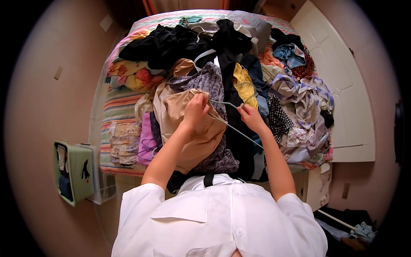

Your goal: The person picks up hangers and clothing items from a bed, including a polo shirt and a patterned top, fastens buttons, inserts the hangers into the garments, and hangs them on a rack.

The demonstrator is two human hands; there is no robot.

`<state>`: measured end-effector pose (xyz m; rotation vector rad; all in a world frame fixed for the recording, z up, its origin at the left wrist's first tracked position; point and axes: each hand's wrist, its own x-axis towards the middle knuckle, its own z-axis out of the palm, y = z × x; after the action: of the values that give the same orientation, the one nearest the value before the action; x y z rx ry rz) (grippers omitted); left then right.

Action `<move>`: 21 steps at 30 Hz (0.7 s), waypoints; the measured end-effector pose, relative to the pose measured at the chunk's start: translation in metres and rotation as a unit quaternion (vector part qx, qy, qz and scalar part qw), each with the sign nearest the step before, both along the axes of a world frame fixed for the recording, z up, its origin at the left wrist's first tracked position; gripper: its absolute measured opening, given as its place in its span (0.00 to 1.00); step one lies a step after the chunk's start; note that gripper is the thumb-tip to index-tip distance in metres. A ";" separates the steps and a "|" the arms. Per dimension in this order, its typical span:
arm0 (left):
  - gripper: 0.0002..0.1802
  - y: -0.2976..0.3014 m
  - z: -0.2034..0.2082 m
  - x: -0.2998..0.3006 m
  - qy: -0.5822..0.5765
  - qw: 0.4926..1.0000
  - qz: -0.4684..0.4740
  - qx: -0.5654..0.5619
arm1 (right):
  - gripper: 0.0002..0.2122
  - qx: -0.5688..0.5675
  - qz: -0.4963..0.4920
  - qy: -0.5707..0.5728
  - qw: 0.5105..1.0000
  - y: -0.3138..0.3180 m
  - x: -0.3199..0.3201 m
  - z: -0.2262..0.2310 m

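Observation:
In front of me, my right hand is closed on a thin grey-green wire clothes hanger, gripping it near the bend by its hook. One end of the hanger reaches the edge of a beige garment, perhaps trousers. My left hand pinches that garment's upper edge, close to the hanger's tip. Whether the left fingers also touch the wire is hidden. Beneath and behind the beige cloth lies a grey patterned garment. A yellow garment is just beyond my right hand.
The striped bed is heaped with clothes: a black pile at the back, mixed garments to the right. Purple cloth with a hanger and a folded floral bundle lie left. A green bin stands beside the bed.

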<state>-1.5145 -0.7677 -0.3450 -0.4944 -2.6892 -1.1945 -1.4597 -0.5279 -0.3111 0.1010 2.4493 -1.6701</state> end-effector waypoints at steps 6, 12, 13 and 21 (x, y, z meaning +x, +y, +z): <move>0.14 -0.008 0.049 0.003 0.263 0.959 0.044 -0.096 | 0.12 -0.008 0.068 0.015 0.998 -0.013 -0.010 0.010; 0.14 -0.036 0.047 -0.012 -0.010 0.977 -0.171 -0.129 | 0.12 0.002 0.115 0.027 0.993 -0.004 -0.020 0.028; 0.14 -0.032 0.049 -0.007 0.017 0.976 -0.169 -0.136 | 0.12 -0.002 0.112 0.016 0.994 -0.003 -0.021 0.032; 0.16 -0.009 0.049 -0.002 0.068 0.986 -0.137 -0.059 | 0.10 0.108 0.063 0.322 0.939 -0.044 -0.032 0.030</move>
<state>-1.5163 -0.7767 -0.2959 -0.9536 -2.6476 -1.0203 -1.4921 -0.5716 -0.2806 -0.6645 3.0061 -1.5443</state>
